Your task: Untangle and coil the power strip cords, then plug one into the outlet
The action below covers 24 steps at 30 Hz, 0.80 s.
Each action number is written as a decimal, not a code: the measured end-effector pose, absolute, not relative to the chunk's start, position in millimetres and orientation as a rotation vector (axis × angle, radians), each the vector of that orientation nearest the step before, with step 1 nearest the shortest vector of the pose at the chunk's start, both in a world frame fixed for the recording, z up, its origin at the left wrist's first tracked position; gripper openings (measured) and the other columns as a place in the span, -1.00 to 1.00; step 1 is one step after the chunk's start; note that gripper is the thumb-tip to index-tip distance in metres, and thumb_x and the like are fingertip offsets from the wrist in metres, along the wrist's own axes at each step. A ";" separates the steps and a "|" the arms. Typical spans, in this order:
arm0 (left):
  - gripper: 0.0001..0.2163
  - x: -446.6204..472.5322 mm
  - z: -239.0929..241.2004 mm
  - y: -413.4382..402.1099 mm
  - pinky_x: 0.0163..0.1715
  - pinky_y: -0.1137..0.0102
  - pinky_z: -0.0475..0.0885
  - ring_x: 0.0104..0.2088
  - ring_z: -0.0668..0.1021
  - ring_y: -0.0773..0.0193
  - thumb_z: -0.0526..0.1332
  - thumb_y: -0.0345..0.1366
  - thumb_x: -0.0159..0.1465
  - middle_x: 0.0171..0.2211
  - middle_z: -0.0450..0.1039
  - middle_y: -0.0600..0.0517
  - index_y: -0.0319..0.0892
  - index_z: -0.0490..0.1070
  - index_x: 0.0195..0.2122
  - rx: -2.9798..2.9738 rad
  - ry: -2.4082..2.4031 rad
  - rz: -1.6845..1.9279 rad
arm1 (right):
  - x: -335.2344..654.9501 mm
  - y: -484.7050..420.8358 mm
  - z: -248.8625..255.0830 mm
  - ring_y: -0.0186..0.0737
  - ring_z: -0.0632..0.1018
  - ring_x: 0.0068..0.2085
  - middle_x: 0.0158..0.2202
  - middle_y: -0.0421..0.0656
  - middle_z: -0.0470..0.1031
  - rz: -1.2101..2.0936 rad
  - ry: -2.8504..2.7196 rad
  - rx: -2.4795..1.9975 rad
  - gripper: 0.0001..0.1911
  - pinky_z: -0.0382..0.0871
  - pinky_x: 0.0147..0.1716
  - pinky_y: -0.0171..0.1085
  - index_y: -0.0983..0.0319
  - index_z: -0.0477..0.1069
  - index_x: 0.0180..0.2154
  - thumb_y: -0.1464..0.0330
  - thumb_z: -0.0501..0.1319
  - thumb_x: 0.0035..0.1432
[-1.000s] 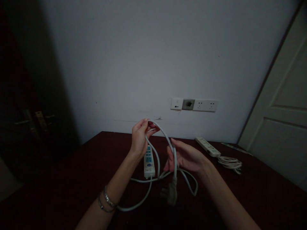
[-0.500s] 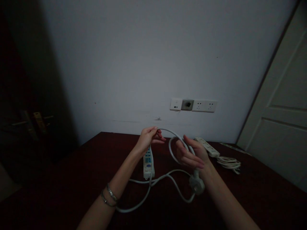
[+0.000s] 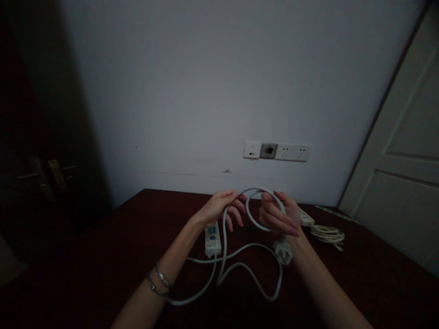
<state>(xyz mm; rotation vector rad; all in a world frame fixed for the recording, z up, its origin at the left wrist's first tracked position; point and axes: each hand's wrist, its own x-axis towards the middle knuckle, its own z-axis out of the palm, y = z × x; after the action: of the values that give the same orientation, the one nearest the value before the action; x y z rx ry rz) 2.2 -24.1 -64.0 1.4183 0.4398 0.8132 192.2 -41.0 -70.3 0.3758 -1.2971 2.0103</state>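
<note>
Gripping the looped cable [image 3: 225, 237], the right hand [image 3: 280, 214] has the plug [image 3: 283, 252] below it; the left hand [image 3: 222, 208] pinches the cable alongside. Crossed slack [image 3: 280, 276] beneath both could knot if pulled.

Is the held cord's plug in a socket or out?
Out: the plug hangs just below the right hand, which grips the looped cord, apart from the wall sockets and the nearer power strip.
</note>
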 end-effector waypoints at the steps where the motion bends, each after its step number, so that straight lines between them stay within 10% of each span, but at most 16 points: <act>1: -0.72 2.7 -64.9 -24.5 -0.78 0.51 0.34 -0.63 0.52 0.26 0.05 -0.17 0.24 -0.42 0.47 -0.11 -0.27 0.28 -0.16 1.415 0.430 0.781 | 191.9 -40.4 -69.9 -0.51 0.00 -0.93 -0.89 -0.38 0.12 2.002 -1.300 0.370 -0.53 0.04 -0.83 -0.53 0.38 0.43 -0.11 0.38 -0.19 0.23; 12: -0.73 -0.3 -61.8 -18.3 -0.86 0.59 0.23 -0.77 0.37 0.45 0.15 -0.11 0.14 -0.57 0.40 0.05 -0.26 0.28 -0.38 1.408 0.543 1.170 | 189.9 -30.7 -96.8 -0.48 0.17 -0.91 -0.92 -0.43 0.11 1.958 -1.498 0.335 -0.41 0.05 -0.84 -0.57 0.31 0.34 0.00 0.02 0.13 0.06; 24: -0.82 -5.1 -29.5 -52.8 -0.89 0.62 0.12 -0.82 0.17 0.56 0.17 -0.20 0.16 -0.68 0.11 0.23 -0.21 0.29 -0.40 1.242 0.384 1.589 | 154.0 -43.9 -99.7 -0.14 0.58 -0.35 -0.33 0.08 0.56 2.218 -1.704 0.083 -0.53 0.47 -0.45 -0.30 0.40 0.42 -0.14 0.33 0.36 -0.14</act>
<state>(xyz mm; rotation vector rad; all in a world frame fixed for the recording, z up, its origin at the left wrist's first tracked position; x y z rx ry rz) -5.1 -52.8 -29.5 1.2423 0.3841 1.5892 154.0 -43.9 -99.7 0.0834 -1.7038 2.2176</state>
